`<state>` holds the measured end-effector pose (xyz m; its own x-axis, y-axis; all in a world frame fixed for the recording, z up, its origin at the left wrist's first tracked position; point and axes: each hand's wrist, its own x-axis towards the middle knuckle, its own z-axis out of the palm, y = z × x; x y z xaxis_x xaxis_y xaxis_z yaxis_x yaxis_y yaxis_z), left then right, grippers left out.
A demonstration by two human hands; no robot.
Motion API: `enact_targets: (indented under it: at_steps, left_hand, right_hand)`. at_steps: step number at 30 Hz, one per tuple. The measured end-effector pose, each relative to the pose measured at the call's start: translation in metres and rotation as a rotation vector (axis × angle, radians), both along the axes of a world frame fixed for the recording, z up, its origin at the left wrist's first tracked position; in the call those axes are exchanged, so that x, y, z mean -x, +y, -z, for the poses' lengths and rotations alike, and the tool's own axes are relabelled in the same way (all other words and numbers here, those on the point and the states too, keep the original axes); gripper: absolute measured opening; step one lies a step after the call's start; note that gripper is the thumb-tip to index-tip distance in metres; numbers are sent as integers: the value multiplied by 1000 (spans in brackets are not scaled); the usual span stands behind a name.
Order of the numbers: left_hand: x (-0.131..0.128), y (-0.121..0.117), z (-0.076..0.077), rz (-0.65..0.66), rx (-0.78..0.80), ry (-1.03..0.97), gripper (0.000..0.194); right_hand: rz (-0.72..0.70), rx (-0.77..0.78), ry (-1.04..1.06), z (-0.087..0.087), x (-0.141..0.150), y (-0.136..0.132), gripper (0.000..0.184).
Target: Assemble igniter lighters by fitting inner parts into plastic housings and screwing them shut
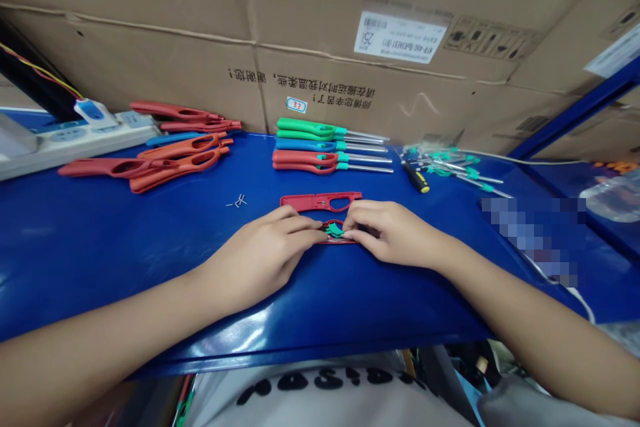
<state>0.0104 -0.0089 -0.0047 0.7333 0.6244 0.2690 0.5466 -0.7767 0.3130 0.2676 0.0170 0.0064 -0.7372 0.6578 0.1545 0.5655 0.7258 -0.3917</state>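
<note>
On the blue table, a red lighter shell half [336, 241] lies under both sets of fingertips. A green trigger piece [334, 231] sits in it, partly covered by my fingers. My left hand [273, 247] is closed at the shell's left part, fingertips pressed on it. From the other side my right hand [387, 227] pinches at the right edge of the green piece; the exact contact is small and partly hidden. Just beyond them lies a second red shell half [307, 202], its inner side up. Several small screws [240, 201] are scattered to the left.
Finished-looking lighters [306, 145] with metal tubes lie stacked at the back. Orange and red shells [175, 153] are piled left, near a power strip [75, 140]. A screwdriver [416, 177] and green-and-metal inner parts [450, 163] lie right. Cardboard boxes [310, 27] wall the back.
</note>
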Motion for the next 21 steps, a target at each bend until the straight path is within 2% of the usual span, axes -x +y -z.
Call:
enact_targets:
  at_steps: [3, 7, 21]
  left_hand:
    - [-2, 0, -2, -55, 97, -65, 27]
    - [-5, 0, -5, -92, 184, -130, 26]
    - [-8, 1, -3, -136, 304, -178, 27]
  right_hand:
    - [-9, -16, -30, -1, 0, -2, 11]
    - [-19, -49, -67, -3, -1, -4, 13]
    - [-80, -88, -49, 2, -1, -3, 16]
